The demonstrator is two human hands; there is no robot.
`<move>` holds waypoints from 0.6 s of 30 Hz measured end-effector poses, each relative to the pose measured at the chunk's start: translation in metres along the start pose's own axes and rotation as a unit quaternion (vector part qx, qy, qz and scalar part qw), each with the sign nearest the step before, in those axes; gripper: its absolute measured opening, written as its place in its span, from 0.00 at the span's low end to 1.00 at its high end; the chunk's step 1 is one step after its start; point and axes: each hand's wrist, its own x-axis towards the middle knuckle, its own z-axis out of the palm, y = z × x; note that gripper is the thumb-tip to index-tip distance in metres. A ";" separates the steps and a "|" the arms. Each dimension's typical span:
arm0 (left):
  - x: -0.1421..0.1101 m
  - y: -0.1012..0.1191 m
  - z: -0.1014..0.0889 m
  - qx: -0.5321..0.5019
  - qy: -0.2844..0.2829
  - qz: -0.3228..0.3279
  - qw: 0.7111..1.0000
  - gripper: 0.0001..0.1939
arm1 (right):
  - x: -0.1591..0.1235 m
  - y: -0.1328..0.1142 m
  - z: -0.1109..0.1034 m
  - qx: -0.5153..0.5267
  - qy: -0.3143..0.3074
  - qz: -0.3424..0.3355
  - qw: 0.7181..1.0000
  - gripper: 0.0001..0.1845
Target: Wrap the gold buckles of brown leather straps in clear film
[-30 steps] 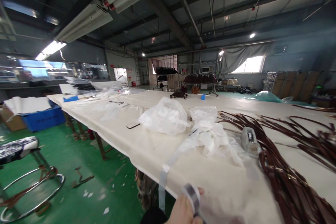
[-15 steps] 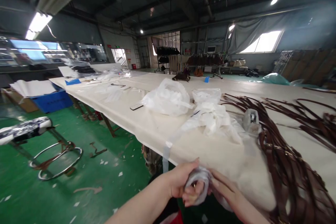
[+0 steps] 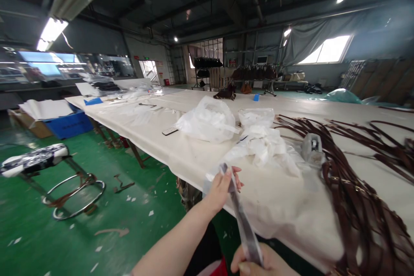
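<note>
In the head view, a grey strip [image 3: 241, 217] stretches across the near edge of the table [image 3: 194, 155], gripped by the left hand's [image 3: 220, 190] fingers above it and the right hand's [image 3: 272, 261] just off it. Holding it extended seems the present step; moving it calls for firm grips.

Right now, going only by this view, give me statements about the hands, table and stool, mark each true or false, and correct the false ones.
1. The left hand and right hand both hold the strip. True.
2. The stool stands on the floor. True.
3. The floor is red. False: it is green.
4. The dispenser sits beside the straps. True.
5. The straps lie on the stool. False: they lie on the table.
</note>
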 end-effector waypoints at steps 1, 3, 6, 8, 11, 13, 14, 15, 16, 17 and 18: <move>-0.005 -0.007 0.002 0.107 -0.010 0.036 0.994 0.28 | -0.003 -0.010 0.002 0.016 0.009 -0.006 1.000 0.25; -0.018 -0.018 0.005 0.302 -0.070 0.114 0.944 0.28 | -0.011 -0.027 0.001 0.036 0.037 -0.018 0.998 0.26; -0.034 -0.023 0.010 0.420 -0.183 0.202 0.866 0.33 | -0.025 -0.041 -0.010 0.034 0.071 -0.021 0.997 0.24; -0.040 -0.020 0.014 0.408 -0.250 0.191 0.857 0.37 | -0.033 -0.041 -0.022 0.002 0.071 0.003 0.997 0.24; -0.045 -0.015 0.017 0.318 -0.370 0.007 0.873 0.38 | -0.039 -0.034 -0.044 -0.130 0.103 0.048 0.985 0.25; -0.046 -0.016 0.016 0.219 -0.423 -0.183 0.860 0.39 | -0.039 -0.031 -0.059 -0.281 0.159 0.049 0.945 0.22; -0.046 -0.017 0.015 0.164 -0.432 -0.267 0.845 0.39 | -0.038 -0.030 -0.066 -0.355 0.182 0.042 0.916 0.20; -0.046 -0.020 0.013 0.111 -0.432 -0.333 0.831 0.40 | -0.037 -0.028 -0.070 -0.414 0.197 0.033 0.888 0.18; -0.045 -0.023 0.012 0.061 -0.428 -0.379 0.818 0.41 | -0.036 -0.027 -0.073 -0.452 0.206 0.025 0.867 0.17; -0.044 -0.026 0.010 0.014 -0.427 -0.409 0.806 0.41 | -0.035 -0.026 -0.074 -0.470 0.209 0.019 0.857 0.17; -0.043 -0.029 0.008 -0.030 -0.431 -0.426 0.795 0.41 | -0.034 -0.024 -0.073 -0.470 0.212 0.015 0.857 0.18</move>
